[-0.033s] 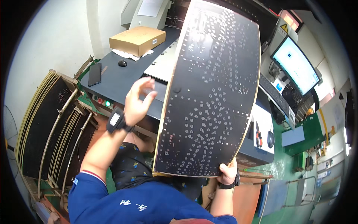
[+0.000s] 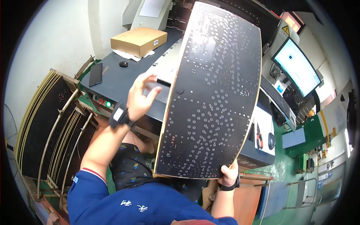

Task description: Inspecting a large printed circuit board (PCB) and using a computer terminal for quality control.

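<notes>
A large black board [image 2: 210, 112] with pale edges, its face scattered with small white ring marks and dots, is held in front of the person, its near end above the lap and its long sides running away toward the machine beyond. The right hand [image 2: 229, 174] grips the board's near right corner, thumb on the dark face. The left hand [image 2: 141, 96] is empty and half open — fingers curled, thumb spread — just beside the board's left edge, apparently apart from it. A black band with a pale face [image 2: 119, 114] sits on the left wrist. Behind that hand is a dark tabletop [image 2: 116, 80], where a pale metal plate [image 2: 165, 64] is partly hidden by the board. Farther left on the same surface are a black mouse [image 2: 123, 64], a flat black slab [image 2: 95, 75] and a brown cardboard box [image 2: 138, 40] resting on crumpled white material [image 2: 148, 54]. To the right of the board, pliers [image 2: 259, 138] with red and black handles lie on a white sheet [image 2: 264, 122], near a second dark mouse [image 2: 271, 140]. Beyond them stand a keyboard [image 2: 277, 96] and a lit screen [image 2: 298, 67]. At far left, a rack [image 2: 56, 125] holds more dark boards with yellowish edges — several of them, close together.
</notes>
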A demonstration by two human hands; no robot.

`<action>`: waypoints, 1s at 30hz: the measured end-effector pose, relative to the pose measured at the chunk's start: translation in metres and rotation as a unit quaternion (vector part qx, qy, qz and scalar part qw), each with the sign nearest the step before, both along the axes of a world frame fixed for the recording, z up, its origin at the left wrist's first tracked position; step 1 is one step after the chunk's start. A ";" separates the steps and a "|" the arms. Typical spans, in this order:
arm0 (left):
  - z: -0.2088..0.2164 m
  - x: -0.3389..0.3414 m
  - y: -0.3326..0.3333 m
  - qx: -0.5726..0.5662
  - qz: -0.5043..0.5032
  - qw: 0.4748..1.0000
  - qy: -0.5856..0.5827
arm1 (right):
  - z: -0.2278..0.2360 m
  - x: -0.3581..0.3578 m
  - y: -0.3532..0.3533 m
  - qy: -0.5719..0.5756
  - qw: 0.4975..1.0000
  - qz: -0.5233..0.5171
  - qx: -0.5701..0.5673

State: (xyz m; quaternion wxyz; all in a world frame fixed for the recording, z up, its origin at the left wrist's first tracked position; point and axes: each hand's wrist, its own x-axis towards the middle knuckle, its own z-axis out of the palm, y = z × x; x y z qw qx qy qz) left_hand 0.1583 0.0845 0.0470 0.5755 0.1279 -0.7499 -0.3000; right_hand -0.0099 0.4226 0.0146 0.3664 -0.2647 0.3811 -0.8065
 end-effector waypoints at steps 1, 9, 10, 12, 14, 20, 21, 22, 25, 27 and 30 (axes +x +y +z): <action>0.011 -0.011 -0.006 -0.026 0.014 1.000 0.010 | -0.002 -0.003 0.002 0.005 1.000 0.003 -0.001; 0.078 -0.044 0.014 -0.333 0.038 0.941 0.048 | -0.006 -0.004 0.023 0.026 0.999 -0.027 0.005; 0.085 -0.045 0.020 -0.345 0.033 0.937 0.050 | -0.010 -0.006 0.027 0.025 0.999 -0.031 0.002; 0.087 -0.040 0.023 -0.376 0.041 0.924 0.054 | -0.018 -0.007 0.033 0.029 0.999 -0.019 0.027; 0.087 -0.035 0.030 -0.370 0.040 0.927 0.051 | -0.020 -0.007 0.036 0.040 0.998 -0.010 0.052; 0.090 -0.007 0.045 -0.406 0.045 0.912 0.021 | -0.033 -0.008 0.038 0.071 0.995 0.002 0.075; 0.092 -0.002 0.047 -0.412 0.046 0.910 0.010 | -0.034 -0.008 0.038 0.069 0.995 0.002 0.076; 0.092 0.003 0.047 -0.422 0.046 0.905 0.004 | -0.034 -0.008 0.039 0.078 0.994 0.002 0.079; 0.098 0.016 0.054 -0.427 0.063 0.902 0.005 | -0.030 -0.009 0.039 0.087 0.992 0.010 0.085; 0.103 0.016 0.055 -0.429 0.056 0.902 0.000 | -0.021 -0.007 0.040 0.087 0.992 0.005 0.092; 0.111 -0.001 0.038 -0.452 0.082 0.887 0.042 | -0.005 -0.006 0.043 0.113 0.987 -0.036 0.106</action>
